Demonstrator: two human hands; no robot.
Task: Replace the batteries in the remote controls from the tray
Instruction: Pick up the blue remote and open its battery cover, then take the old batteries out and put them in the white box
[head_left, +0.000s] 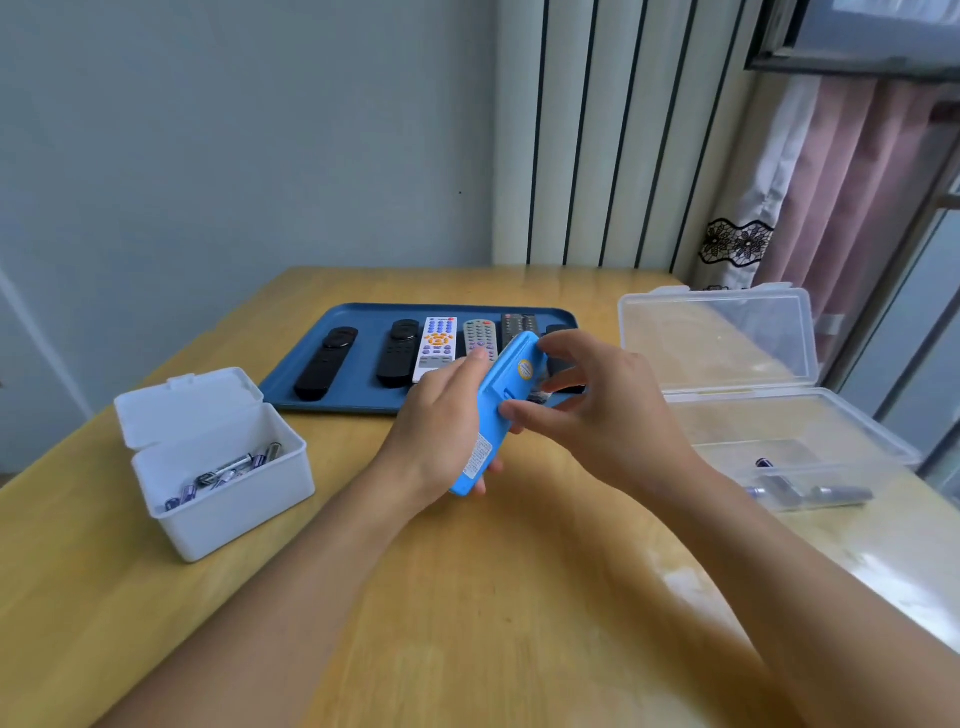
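Wall (234, 156): plain, pale grey-blue.
Panel (613, 130): white, with thin dark stripes running up and down.
Desk (467, 597): yellow wood, shiny where light falls on the right.
Curtain (852, 197): pink, with a white lace edge.
Window (924, 312): at the far right, bright.

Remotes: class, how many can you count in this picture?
7: six on the tray, far-right one mostly hidden; blue remote in the left hand. More may be hidden.
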